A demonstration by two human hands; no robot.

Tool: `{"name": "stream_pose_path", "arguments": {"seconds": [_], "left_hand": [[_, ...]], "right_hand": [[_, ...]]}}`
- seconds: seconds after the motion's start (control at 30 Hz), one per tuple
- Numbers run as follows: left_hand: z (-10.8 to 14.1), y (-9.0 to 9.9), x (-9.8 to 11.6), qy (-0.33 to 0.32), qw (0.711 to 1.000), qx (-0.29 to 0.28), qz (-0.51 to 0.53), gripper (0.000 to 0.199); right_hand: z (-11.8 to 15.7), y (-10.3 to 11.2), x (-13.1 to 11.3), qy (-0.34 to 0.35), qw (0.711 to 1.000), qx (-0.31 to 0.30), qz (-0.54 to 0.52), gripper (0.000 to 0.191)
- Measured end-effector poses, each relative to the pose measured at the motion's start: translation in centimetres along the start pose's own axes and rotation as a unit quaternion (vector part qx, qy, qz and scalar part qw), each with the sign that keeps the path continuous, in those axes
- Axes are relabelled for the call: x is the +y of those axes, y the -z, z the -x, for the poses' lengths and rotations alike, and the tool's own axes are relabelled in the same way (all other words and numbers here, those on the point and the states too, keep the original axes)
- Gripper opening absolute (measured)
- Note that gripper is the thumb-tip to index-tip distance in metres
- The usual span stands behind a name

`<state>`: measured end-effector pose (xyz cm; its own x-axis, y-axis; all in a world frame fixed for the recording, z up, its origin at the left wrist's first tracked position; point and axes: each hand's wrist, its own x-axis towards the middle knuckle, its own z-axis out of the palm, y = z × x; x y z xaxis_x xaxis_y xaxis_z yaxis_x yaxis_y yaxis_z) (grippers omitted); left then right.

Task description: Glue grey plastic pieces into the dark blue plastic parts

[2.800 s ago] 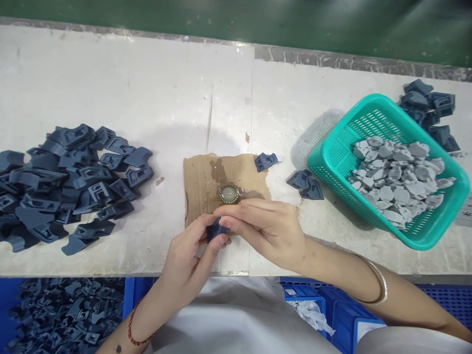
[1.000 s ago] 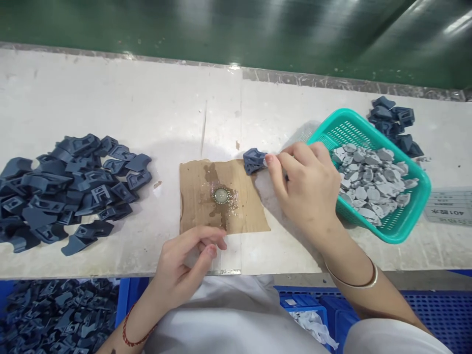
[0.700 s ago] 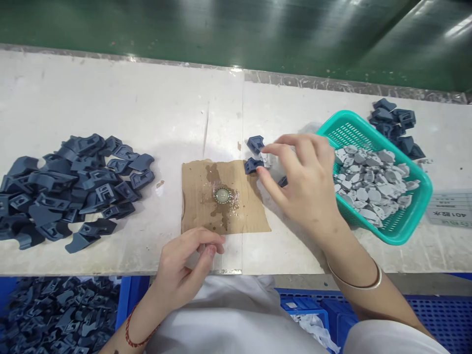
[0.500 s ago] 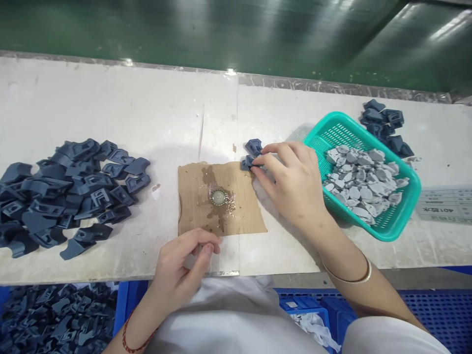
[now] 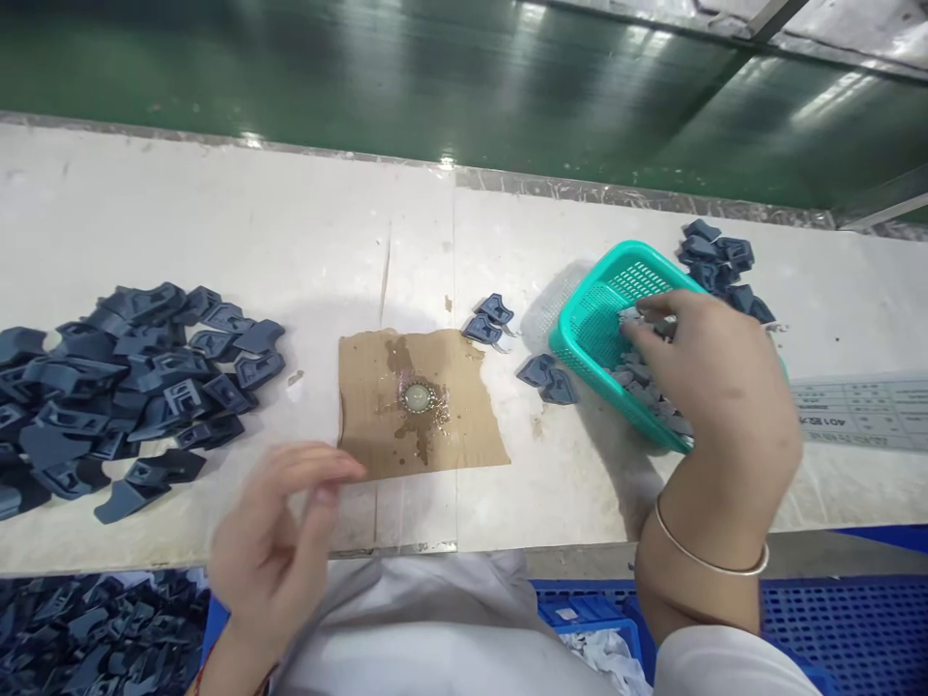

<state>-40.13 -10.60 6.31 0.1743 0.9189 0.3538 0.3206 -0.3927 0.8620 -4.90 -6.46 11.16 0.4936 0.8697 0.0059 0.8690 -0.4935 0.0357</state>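
My right hand (image 5: 714,377) reaches into the green plastic basket (image 5: 569,338), thumb and index finger pinched on a small light grey piece (image 5: 629,315). More light grey pieces (image 5: 638,379) lie under the hand, partly hidden by it. My left hand (image 5: 279,532), smeared by motion, hovers over the table's front edge with fingers stretched out and nothing visible in them. Beside it, the brown cardboard (image 5: 464,425) bears wet stains and a small round disc of pale liquid (image 5: 419,397). Two dark blue-grey plastic parts (image 5: 496,309) sit at the cardboard's upper right corner; two more (image 5: 537,370) lie nearer the basket.
A large heap of dark blue-grey parts (image 5: 137,377) covers the table's left side. A smaller pile (image 5: 717,261) stands behind the basket. A printed sheet (image 5: 862,416) lies at right. Below the edge are a bin of dark parts (image 5: 94,638) and blue crates (image 5: 855,628).
My right hand has left the dark parts by the cardboard and moved right into the basket. My left hand has drawn back to the left. The view has shifted slightly.
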Motion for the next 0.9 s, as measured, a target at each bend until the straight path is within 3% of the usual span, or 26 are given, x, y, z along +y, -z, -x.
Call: {"name": "stream_pose_path", "arguments": {"seconds": [0.1,0.17,0.27,0.37,0.47,0.6,0.67,0.73,0.83,0.9], "left_hand": [[-1.1,1.8,-0.8,-0.012,0.979,0.127,-0.156,0.017],[-1.7,3.3,-1.7,-0.014,0.952,0.148,-0.268,0.015],[-2.2,5.4,-3.0,-0.009,0.920,0.080,-0.384,0.026],[-2.1,6.6,-4.0,-0.003,0.903,-0.001,-0.431,0.038],[-1.9,6.8,-4.4,0.003,0.893,-0.011,-0.450,0.048],[-1.7,7.0,-4.3,-0.003,0.892,-0.007,-0.452,0.043],[-1.4,7.3,-4.3,-0.006,0.886,-0.009,-0.463,0.035],[-1.0,7.8,-4.4,-0.011,0.882,-0.002,-0.470,0.031],[-0.4,8.8,-5.0,-0.015,0.891,0.006,-0.453,0.033],[-0.3,9.2,-5.3,-0.019,0.906,0.020,-0.423,0.031]], "right_hand": [[-0.2,-0.5,0.4,0.009,0.996,-0.074,0.058,0.043],[-0.1,-0.8,0.1,0.006,0.994,-0.084,0.073,0.039],[-0.1,-0.8,-0.5,0.007,0.994,-0.083,0.073,0.028],[0.0,-0.5,-0.7,-0.004,0.997,-0.070,0.039,0.022],[0.0,-0.3,-0.9,-0.016,0.998,-0.028,-0.054,0.014],[0.6,-0.2,-1.6,0.032,0.977,0.098,-0.189,0.022],[1.2,-0.1,-2.2,0.083,0.944,0.133,-0.289,0.026],[2.0,0.0,-3.0,0.133,0.886,0.104,-0.432,0.023],[2.9,0.2,-4.1,0.153,0.788,-0.022,-0.596,0.018],[3.3,0.1,-4.6,0.146,0.740,-0.114,-0.646,0.015]]}}
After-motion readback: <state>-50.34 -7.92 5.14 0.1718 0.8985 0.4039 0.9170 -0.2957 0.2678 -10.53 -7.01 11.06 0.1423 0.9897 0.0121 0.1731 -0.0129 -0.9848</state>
